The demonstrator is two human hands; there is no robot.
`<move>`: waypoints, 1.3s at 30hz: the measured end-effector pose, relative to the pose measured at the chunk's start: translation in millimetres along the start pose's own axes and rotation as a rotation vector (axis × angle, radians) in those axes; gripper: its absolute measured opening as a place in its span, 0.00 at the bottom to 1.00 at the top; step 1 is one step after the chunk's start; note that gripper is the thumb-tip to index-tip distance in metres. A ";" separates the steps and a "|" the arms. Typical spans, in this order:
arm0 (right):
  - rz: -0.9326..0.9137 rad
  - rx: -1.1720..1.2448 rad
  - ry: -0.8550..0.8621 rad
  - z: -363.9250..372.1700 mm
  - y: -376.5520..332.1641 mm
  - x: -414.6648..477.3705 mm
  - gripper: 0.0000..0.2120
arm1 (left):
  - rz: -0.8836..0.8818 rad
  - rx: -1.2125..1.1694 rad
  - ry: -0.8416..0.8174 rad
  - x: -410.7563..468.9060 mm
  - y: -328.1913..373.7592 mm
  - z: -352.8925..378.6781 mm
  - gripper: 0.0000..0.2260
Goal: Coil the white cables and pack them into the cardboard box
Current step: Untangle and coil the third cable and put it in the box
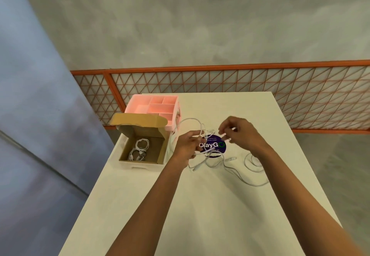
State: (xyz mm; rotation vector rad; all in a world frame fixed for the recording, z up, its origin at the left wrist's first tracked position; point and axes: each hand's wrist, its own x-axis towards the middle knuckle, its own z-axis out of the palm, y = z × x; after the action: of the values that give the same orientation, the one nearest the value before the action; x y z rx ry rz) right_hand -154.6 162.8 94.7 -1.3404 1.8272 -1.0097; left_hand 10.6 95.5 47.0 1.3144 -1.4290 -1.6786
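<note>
- Grey concrete wall (200, 25) fills the upper half of the frame. An orange lattice railing (260, 87) runs across the middle, and a blue-grey panel (30, 95) takes up the left side.
- Below the railing, a white table (220, 205) stretches from the centre down to the bottom edge.
- At the table's far left corner stands a pink compartment organiser (154, 105).
- Just in front of it, touching or nearly so, sits the cardboard box (140, 162), with its lid flap tipped back toward the organiser.
- Coiled white cables (140, 147) lie on the box floor, toward its middle and near side.
- A round purple sticker (218, 145) reading "ClayGO" lies on the tabletop at centre frame, partly hidden by the hands.
- The left hand (187, 145), just right of the box, has its fingers curled round a few strands of a loose white cable (190, 118).
- That cable arcs up toward the organiser, then trails down over the table toward the lower right.
- One plug end (195, 168) lies just below the left hand.
- The right hand (240, 133) is raised over the sticker's upper right edge. Thumb and fingertips are drawn together in a pinch on the same cable, though the fingertips are blurred.
- A further white cable loop (252, 163) lies on the table under the right wrist.
</note>
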 end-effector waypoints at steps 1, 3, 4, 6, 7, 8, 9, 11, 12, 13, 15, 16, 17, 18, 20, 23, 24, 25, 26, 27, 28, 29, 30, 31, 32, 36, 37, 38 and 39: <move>-0.073 -0.047 0.047 -0.4 0.0 4.5 0.12 | 0.040 0.076 -0.040 -1.8 -0.4 0.6 0.09; -0.230 -0.210 0.002 -1.8 -0.9 12.1 0.18 | 0.088 0.171 -0.163 -7.0 0.1 2.5 0.08; -0.275 -0.302 -0.062 -2.3 0.5 15.3 0.22 | 0.114 0.203 -0.216 -10.6 0.7 4.2 0.08; -0.305 -0.482 -0.151 -2.5 5.7 19.7 0.19 | 0.183 0.262 -0.223 -14.8 1.1 7.1 0.06; -0.307 -0.573 -0.146 -2.6 8.6 20.9 0.15 | 0.209 0.296 -0.172 -14.0 -0.5 7.5 0.07; -0.306 -0.667 -0.128 -3.0 10.7 21.0 0.10 | 0.231 0.330 -0.099 -13.0 -2.5 7.1 0.08; -0.306 -0.747 -0.118 -2.8 12.1 20.5 0.07 | 0.249 0.349 -0.032 -12.6 -4.1 5.5 0.08; -0.292 -0.842 -0.166 0.2 13.4 19.3 0.07 | 0.282 0.368 0.017 -11.8 -7.0 1.3 0.07; -0.285 -0.857 -0.206 2.4 12.4 18.7 0.07 | 0.299 0.374 0.015 -12.2 -7.6 -0.6 0.06; -0.267 -0.850 -0.246 4.6 10.8 17.6 0.05 | 0.309 0.366 0.015 -13.0 -8.3 -2.0 0.05; -0.241 -0.807 -0.319 8.6 6.2 14.7 0.04 | 0.307 0.309 0.049 -16.3 -8.5 -3.9 0.04; -0.235 -0.796 -0.335 10.4 5.4 14.2 0.05 | 0.300 0.271 0.080 -18.0 -8.7 -5.5 0.05; -0.235 -0.785 -0.319 12.1 5.7 14.0 0.05 | 0.288 0.224 0.109 -19.6 -8.9 -8.0 0.06; -0.227 -0.761 -0.268 13.5 7.8 15.1 0.07 | 0.265 0.167 0.133 -21.3 -9.1 -10.8 0.06; -0.190 -0.683 -0.097 14.3 14.6 19.9 0.10 | 0.211 0.022 0.141 -24.8 -9.5 -18.8 0.08; -0.168 -0.547 0.139 14.4 23.8 26.9 0.11 | 0.141 -0.145 0.041 -30.3 -7.7 -31.8 0.11; -0.157 -0.488 0.186 14.8 25.4 29.6 0.10 | 0.113 -0.200 -0.010 -31.9 -7.0 -35.8 0.11; -0.141 -0.433 0.225 15.1 25.6 31.6 0.10 | 0.084 -0.257 -0.065 -33.3 -6.1 -38.8 0.12; -0.119 -0.391 0.261 15.6 25.0 33.7 0.10 | 0.060 -0.310 -0.118 -34.5 -5.3 -41.0 0.12; -0.098 -0.362 0.294 16.7 26.1 36.3 0.10 | 0.043 -0.353 -0.170 -36.2 -3.9 -42.5 0.12; -0.070 -0.347 0.326 18.4 27.8 39.1 0.10 | 0.034 -0.376 -0.215 -37.9 -2.6 -43.8 0.12; -0.039 -0.338 0.352 20.1 29.9 41.2 0.10 | 0.032 -0.387 -0.255 -39.8 -0.9 -45.3 0.12; -0.006 -0.334 0.372 21.8 32.5 42.9 0.10 | 0.034 -0.398 -0.288 -41.0 0.5 -47.2 0.12; 0.018 -0.330 0.387 23.3 35.9 44.3 0.10 | 0.039 -0.422 -0.314 -41.8 1.8 -49.3 0.12; 0.044 -0.332 0.386 24.0 39.1 45.1 0.10 | 0.048 -0.457 -0.332 -41.6 2.8 -52.1 0.11; 0.106 -0.393 0.243 21.4 42.4 40.3 0.09 | 0.109 -0.563 -0.336 -35.4 7.7 -60.8 0.13; 0.107 -0.414 0.186 22.0 42.4 37.5 0.08 | 0.134 -0.576 -0.332 -33.1 9.4 -61.5 0.15; 0.105 -0.431 0.119 22.9 40.4 33.3 0.07 | 0.160 -0.593 -0.331 -30.0 10.9 -61.3 0.17; 0.096 -0.445 0.031 24.8 38.8 29.0 0.07 | 0.186 -0.613 -0.326 -27.4 12.8 -60.9 0.19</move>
State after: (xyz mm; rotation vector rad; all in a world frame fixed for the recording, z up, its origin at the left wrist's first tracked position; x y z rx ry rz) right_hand -159.2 136.9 47.1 -1.4734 2.2036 -0.5945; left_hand 74.1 92.4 70.9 0.5761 -1.0236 -2.0375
